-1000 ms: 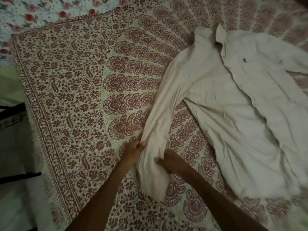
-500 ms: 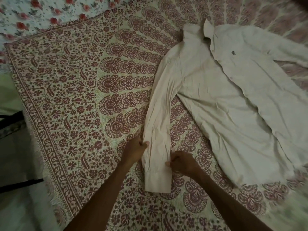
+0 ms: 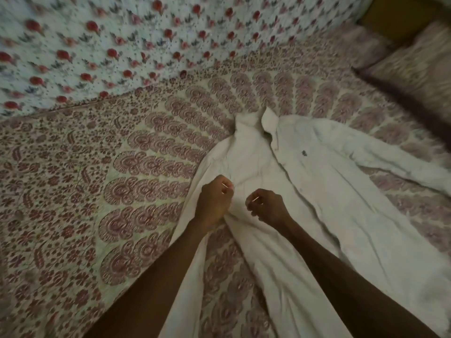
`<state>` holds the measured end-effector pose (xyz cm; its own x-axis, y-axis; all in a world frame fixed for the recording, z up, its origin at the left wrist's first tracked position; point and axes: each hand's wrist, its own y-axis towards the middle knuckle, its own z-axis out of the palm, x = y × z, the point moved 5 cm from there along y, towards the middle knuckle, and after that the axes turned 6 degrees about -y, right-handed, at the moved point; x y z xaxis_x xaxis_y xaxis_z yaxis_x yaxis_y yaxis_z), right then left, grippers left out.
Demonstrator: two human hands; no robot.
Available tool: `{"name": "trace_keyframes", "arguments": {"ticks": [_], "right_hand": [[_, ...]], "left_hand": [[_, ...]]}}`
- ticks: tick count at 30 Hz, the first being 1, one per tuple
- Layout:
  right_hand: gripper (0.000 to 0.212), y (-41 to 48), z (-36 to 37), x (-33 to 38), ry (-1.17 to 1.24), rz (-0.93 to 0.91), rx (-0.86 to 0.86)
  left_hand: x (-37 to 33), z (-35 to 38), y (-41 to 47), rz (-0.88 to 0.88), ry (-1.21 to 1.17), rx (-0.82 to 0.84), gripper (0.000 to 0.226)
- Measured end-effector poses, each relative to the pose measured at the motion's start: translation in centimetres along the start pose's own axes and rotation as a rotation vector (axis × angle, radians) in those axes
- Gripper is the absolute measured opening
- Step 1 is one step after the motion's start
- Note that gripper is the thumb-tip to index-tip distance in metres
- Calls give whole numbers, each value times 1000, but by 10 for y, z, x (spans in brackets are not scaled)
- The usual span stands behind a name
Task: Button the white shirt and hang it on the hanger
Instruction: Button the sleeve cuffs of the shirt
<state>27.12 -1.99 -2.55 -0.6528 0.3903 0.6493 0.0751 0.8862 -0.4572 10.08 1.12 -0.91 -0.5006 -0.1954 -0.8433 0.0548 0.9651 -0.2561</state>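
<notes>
The white shirt (image 3: 324, 198) lies front up on the bed, collar (image 3: 255, 120) pointing away from me, a small dark logo (image 3: 303, 153) on its chest. One sleeve (image 3: 190, 276) runs down under my left forearm; the other stretches off to the right. My left hand (image 3: 213, 203) is curled shut on the cloth near that sleeve's armpit, where creases bunch under it. My right hand (image 3: 267, 206) is curled shut on the front panel just beside it. The front edges overlap along the placket (image 3: 296, 189). No hanger is in view.
The shirt rests on a bedspread (image 3: 136, 196) with a dark red paisley print. A white sheet with red flowers (image 3: 117, 45) lies beyond it at the back left. Patterned pillows (image 3: 415, 69) sit at the back right.
Both hands have left the sleeve cuff and moved up to the shirt's chest near the armpit. The sleeve now lies straight. My view has tilted up toward the far side of the bed.
</notes>
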Motion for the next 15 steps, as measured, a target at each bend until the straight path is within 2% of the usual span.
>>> {"name": "trace_keyframes", "arguments": {"ticks": [5,9,12,15], "right_hand": [[5,84,-79,-23,-148,-47,-66],[10,135,-124,-51,-290,-89,-72],[14,163,-140,-63,-363,-138,-67],[14,192,-157,-63,-350,-182,-91]], "left_hand": [[-30,35,86,37,133,-148,5],[-38,63,142,-4,408,-301,37],[-42,75,167,-13,527,-404,48],[-40,87,204,-57,497,-345,61]]}}
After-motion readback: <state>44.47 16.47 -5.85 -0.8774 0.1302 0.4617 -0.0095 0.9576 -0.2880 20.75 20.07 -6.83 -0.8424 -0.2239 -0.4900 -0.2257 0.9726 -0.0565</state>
